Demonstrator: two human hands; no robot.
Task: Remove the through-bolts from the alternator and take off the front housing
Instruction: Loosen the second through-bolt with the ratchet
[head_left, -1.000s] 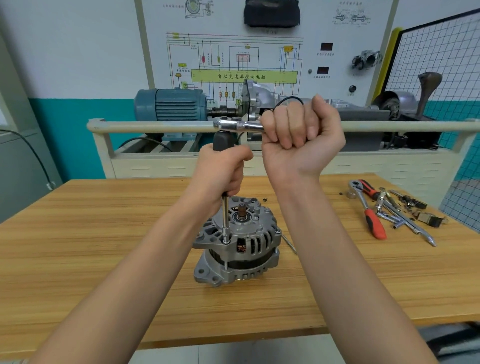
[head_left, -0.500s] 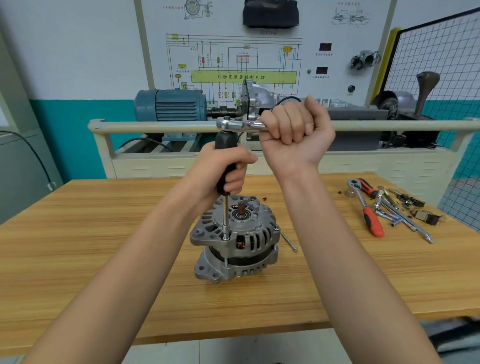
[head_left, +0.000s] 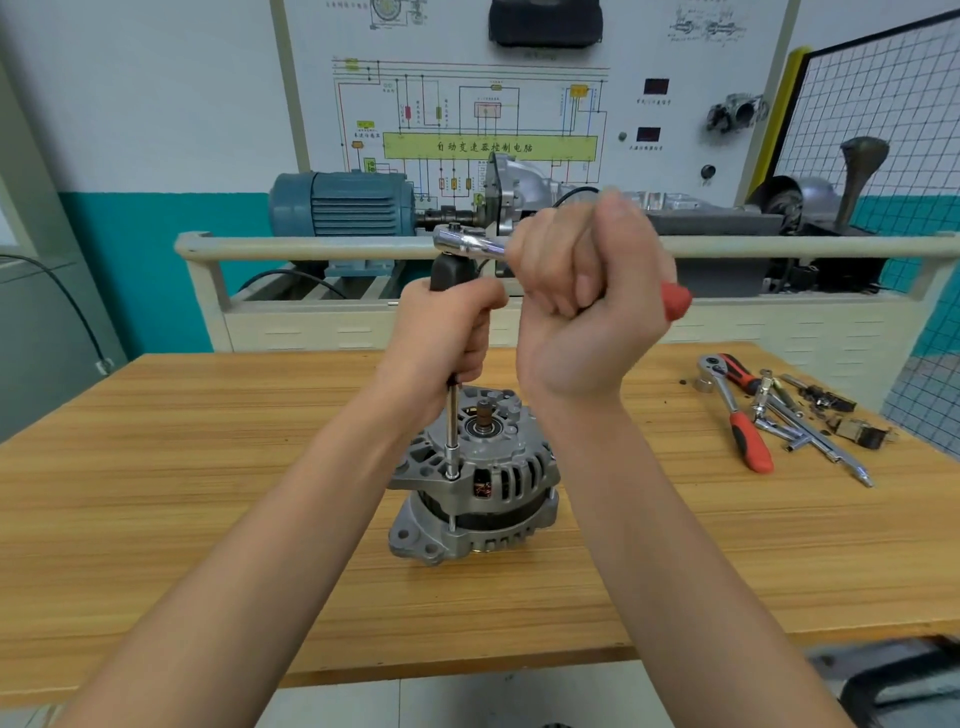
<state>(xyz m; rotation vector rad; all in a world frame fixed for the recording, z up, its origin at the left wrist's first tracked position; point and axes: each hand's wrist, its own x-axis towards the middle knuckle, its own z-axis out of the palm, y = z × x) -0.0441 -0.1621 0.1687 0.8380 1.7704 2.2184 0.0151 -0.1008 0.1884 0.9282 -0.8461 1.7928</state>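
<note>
A silver alternator (head_left: 483, 483) stands upright on the wooden table (head_left: 208, 493), shaft end up. A long socket driver (head_left: 452, 431) rises straight from a through-bolt (head_left: 452, 475) on the front housing's left rim. My left hand (head_left: 447, 338) is closed around the driver's black handle. A chrome ratchet (head_left: 467, 243) sits on top of that handle, and my right hand (head_left: 592, 296) grips its red handle, whose end pokes out to the right. The bolt's shank shows in the gap between the two housings.
A second red-handled ratchet (head_left: 737, 415), extension bars and small parts (head_left: 810, 415) lie at the table's right. Behind the table runs a cream rail (head_left: 311, 247) with a blue motor (head_left: 343, 202) and a training board. A mesh panel (head_left: 878, 119) stands at far right.
My right hand has swung the ratchet handle toward me and to the right, so its red end now shows. The left hand keeps its hold on the driver.
</note>
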